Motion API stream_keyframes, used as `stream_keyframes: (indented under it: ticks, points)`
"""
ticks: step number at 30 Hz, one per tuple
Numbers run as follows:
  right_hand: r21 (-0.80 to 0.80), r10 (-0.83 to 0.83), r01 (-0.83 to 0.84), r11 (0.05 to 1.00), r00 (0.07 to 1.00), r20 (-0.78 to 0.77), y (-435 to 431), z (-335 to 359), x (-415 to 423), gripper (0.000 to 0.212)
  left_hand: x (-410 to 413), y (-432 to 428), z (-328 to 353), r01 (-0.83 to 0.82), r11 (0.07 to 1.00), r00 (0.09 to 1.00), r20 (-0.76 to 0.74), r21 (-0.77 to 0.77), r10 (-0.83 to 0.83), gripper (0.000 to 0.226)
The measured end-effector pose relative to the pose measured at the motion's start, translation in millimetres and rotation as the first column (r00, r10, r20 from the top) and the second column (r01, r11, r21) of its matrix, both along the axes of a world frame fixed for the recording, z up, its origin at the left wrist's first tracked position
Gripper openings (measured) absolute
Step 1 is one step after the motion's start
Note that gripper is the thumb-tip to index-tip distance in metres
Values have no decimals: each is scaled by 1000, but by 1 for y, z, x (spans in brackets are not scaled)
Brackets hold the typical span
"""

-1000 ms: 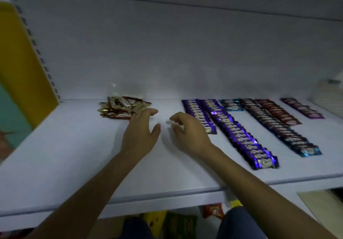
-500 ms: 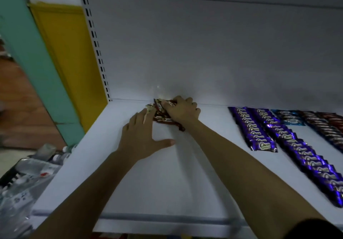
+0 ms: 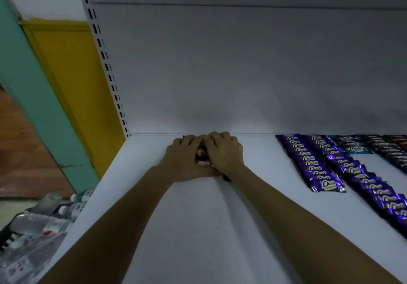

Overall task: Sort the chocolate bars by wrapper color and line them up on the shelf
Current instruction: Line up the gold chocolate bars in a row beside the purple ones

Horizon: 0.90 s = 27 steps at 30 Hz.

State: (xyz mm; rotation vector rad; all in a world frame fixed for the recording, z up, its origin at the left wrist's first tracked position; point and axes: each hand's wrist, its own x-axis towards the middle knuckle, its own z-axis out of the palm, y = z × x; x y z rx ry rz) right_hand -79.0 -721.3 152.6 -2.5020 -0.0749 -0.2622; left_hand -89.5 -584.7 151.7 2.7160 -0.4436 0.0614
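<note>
Presently the brown-wrapped bars (image 3: 201,156) sit bunched against the shelf's (image 3: 198,228) back wall, between left hand (image 3: 184,160) and right hand (image 3: 224,151), equally near. Both hands' fingers (image 3: 218,137) curl round them. Purple rows (image 3: 308,162) lie well right.

1. The person's bare left hand (image 3: 184,159) shows its back, with the knuckles as low rounded ridges.
2. The bare right hand (image 3: 224,151) shows its back and knuckles likewise.
3. The bare left forearm (image 3: 123,217) is uncovered from the wrist to the picture's lower edge.
4. The bare right forearm (image 3: 297,213) is equally uncovered and broadens towards the lower right.
5. Dim light blurs nails and finer marks.
</note>
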Motion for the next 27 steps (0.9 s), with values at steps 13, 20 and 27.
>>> stream_keyframes:
  ticks: [13,20,27]
  points:
    - [809,-61,188,557,981,-186,-8,24,-60,27,-65,-3,-1,-97,985,995,-11,-140,96,88]
    - [866,39,111,487,988,-148,-40,21,-92,33,-78,-28,5,-12,988,995,104,152,-4,117]
    - [730,-111,36,682,992,56,-46,-1,-97,34,-49,-42,5,24,967,999,30,255,-32,87]
